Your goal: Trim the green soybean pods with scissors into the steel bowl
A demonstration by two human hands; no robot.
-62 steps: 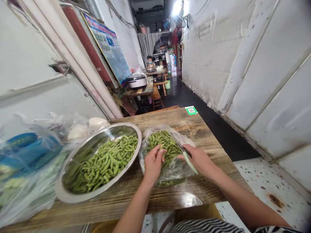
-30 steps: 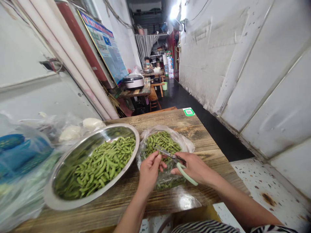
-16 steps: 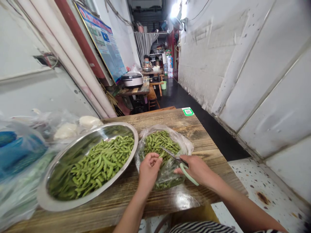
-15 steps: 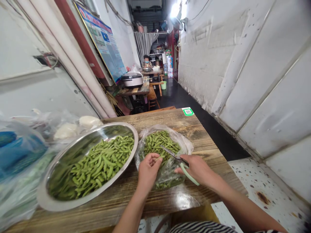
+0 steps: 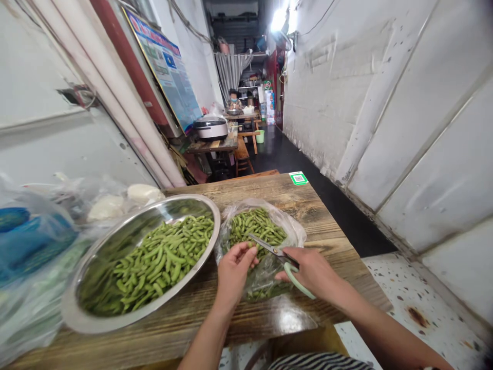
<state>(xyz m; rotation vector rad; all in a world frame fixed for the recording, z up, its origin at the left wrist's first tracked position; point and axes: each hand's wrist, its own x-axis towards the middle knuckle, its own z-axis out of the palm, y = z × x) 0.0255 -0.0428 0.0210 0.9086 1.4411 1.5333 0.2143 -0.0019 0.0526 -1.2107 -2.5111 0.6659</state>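
head | scissors (image 5: 275, 251) gripped by right hand (image 5: 314, 268) | pod (image 5: 250, 244) pinched by left hand (image 5: 233, 268) | bowl (image 5: 77, 318) placed left, bag (image 5: 295, 229) near, likely for reach

- Cannot make out the contents of the left grip (image 5: 233, 270), screened by curled fingers (image 5: 236, 250).
- Cannot see the scissors (image 5: 274, 250) whole, partly lost in the right grip (image 5: 310, 267).
- See the lower pods (image 5: 259, 294) only dimly through the crumpled bag (image 5: 296, 232).
- Cannot sort out the bagged goods (image 5: 38, 246), blurred and cut by the left edge.
- Cannot read the poster (image 5: 165, 67), too small in print.
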